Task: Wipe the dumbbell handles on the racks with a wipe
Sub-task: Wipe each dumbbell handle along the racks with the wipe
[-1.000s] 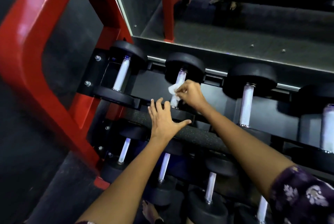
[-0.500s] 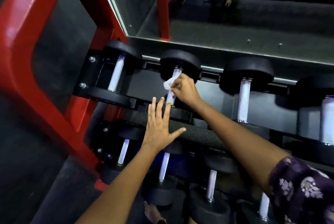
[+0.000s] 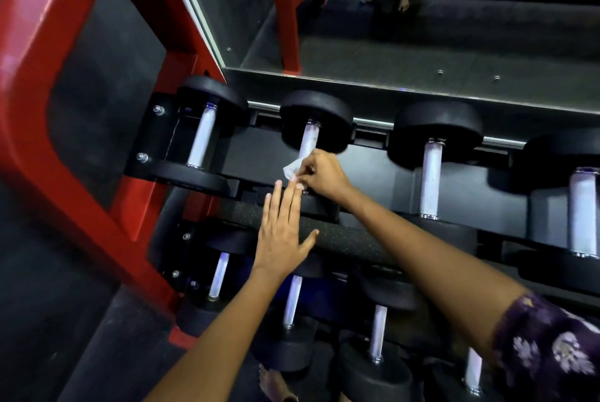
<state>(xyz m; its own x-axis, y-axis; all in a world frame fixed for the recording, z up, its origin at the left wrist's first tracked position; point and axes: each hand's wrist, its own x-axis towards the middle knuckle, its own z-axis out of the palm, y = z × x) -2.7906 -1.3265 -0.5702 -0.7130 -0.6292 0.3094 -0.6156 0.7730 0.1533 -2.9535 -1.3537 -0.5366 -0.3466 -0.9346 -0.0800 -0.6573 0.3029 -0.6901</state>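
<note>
Nearest the camera we saw our two bare forearms reaching up and away over the lower tier of dumbbells [image 3: 293, 301], their pale handles running away from us. Our left hand [image 3: 281, 232] lay flat with straight fingers spread across the speckled padded rail [image 3: 344, 241] that fronts the upper tier of the rack [image 3: 259, 154], holding nothing, its fingertips just short of our right hand. That right hand [image 3: 319, 171] was the working grip: fingers curled and pinched tight on a crumpled white wipe [image 3: 292, 170], which was pressed against the near end of the second handle [image 3: 306, 141] from the left on the upper tier. The handle's long axis ran from us toward the mirror [image 3: 406, 37], rising from the near head, hidden under our hand, to the far black head [image 3: 316, 115]. The bare stretch of that handle lay directly beyond the grip, so we judged that the next stroke would travel away from us along the bar. The right hand was plainly the nearer to the work; the left appeared only to brace. Farther left sat another upper-tier dumbbell [image 3: 201, 138] beside the red frame [image 3: 48, 109], and to the right two more handles [image 3: 431, 177], all well apart from the wipe. Whether any had been cleaned we could not tell.
</note>
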